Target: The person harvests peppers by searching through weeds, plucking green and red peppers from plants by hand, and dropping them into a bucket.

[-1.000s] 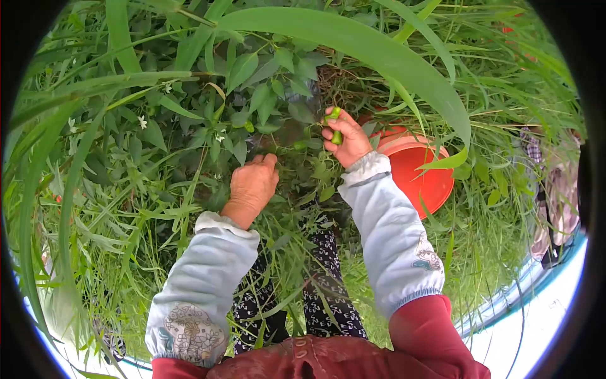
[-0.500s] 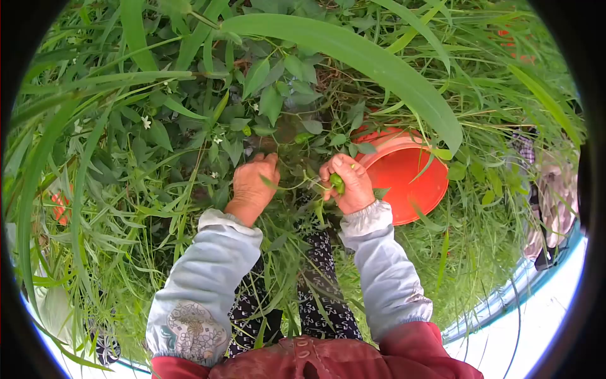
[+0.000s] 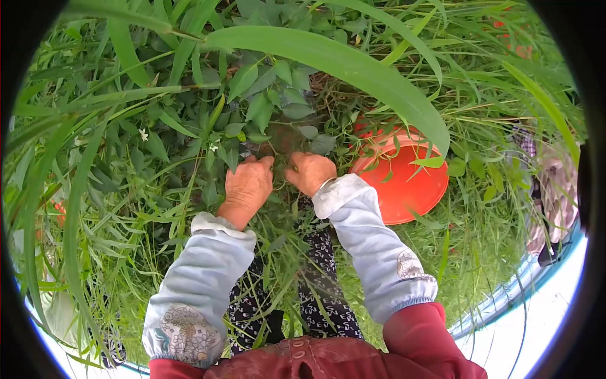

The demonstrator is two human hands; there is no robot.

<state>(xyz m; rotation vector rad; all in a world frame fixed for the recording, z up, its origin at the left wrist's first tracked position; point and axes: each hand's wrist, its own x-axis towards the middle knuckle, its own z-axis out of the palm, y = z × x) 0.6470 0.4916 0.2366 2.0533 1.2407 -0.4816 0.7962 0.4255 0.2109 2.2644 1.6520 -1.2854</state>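
Note:
My left hand point(image 3: 247, 184) is among the leaves of a bushy pepper plant point(image 3: 260, 108), its fingers curled down and the tips hidden by stems. Close beside it on the right, my right hand point(image 3: 314, 172) is turned back-side up with bent fingers pointing toward the left hand. Whatever lies in either hand is hidden from this angle. Small white flowers point(image 3: 143, 134) dot the plant on the left. An orange-red bucket point(image 3: 420, 183) lies tipped in the grass just right of my right hand, its mouth facing me.
Long grass blades point(image 3: 341, 63) arch across the upper view, in front of the plant and the bucket's rim. My patterned trouser legs point(image 3: 323, 278) stand below the hands. Pale and checked cloth point(image 3: 550, 189) appears at the far right.
My right hand has moved left, away from the bucket and closer to my left hand, and rolled over. The green peppers visible in it before are out of sight now.

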